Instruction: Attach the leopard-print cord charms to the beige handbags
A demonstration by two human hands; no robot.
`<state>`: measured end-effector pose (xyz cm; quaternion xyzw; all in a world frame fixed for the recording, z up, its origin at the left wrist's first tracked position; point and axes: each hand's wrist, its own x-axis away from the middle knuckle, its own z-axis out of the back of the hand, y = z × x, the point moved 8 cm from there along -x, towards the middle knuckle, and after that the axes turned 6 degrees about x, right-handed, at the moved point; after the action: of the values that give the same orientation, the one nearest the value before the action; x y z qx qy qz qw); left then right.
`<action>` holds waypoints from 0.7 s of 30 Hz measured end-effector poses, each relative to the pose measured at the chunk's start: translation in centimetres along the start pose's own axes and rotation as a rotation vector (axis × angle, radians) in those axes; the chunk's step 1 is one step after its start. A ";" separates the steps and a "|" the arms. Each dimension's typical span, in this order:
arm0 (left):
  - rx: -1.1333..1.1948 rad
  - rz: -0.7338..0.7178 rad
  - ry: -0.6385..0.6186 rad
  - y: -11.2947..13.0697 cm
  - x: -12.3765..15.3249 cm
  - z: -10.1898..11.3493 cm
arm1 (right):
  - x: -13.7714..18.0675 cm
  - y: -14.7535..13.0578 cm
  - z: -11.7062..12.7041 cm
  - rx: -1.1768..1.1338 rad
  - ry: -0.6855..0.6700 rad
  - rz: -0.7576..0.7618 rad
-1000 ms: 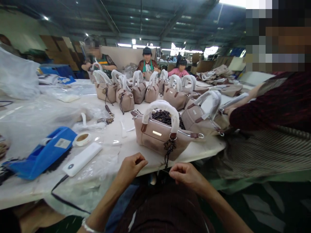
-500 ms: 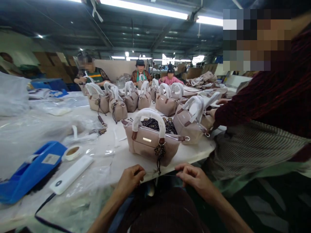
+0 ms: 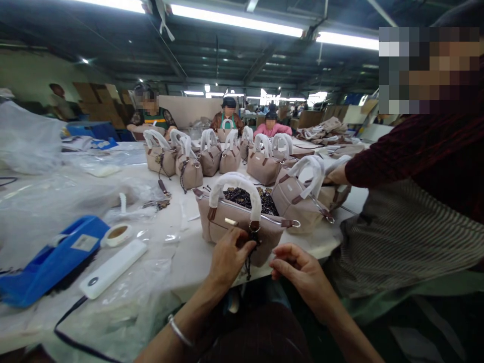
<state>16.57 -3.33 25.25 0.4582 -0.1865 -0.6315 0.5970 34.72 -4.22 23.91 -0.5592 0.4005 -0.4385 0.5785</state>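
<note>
In front of me a beige handbag (image 3: 223,224) stands upright on the table, its handles wrapped in white. A dark beaded charm (image 3: 248,267) with hanging cords dangles from a ring at the right handle base. My left hand (image 3: 229,257) is at this charm, thumb and fingers closed on its upper part and partly covering it. Just right of the charm, apart from the bag, my right hand (image 3: 297,267) has curled fingers with thumb and forefinger close together; whatever they may hold is too small to make out. A pile of dark beaded charms (image 3: 249,199) shows behind the handle.
A blue tape dispenser (image 3: 56,259), a tape roll (image 3: 116,235) and a white corded device (image 3: 113,269) lie at left amid clear plastic (image 3: 75,196). Several similar handbags (image 3: 189,169) stand behind. A co-worker's arm (image 3: 363,161) reaches in from the right; other people sit across the table.
My left hand has moved up and right from the table edge onto the charm. My right hand has risen slightly. The co-worker at right has shifted rightward in view.
</note>
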 end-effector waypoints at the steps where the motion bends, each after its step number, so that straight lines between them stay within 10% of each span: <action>1: -0.013 0.013 0.029 -0.1 -0.1 -0.2 | -0.1 -0.2 0.1 0.009 0.018 0.008; 12: -0.015 0.036 0.083 1.0 -0.4 -0.7 | -1.7 -3.1 0.4 0.351 0.154 0.175; 21: 0.722 0.321 -0.116 -1.9 0.7 -2.6 | -1.6 -5.2 -2.2 0.769 0.263 0.476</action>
<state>17.67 -2.76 22.16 0.5671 -0.4990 -0.4490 0.4773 31.84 -3.29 28.91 -0.1364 0.3962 -0.4773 0.7724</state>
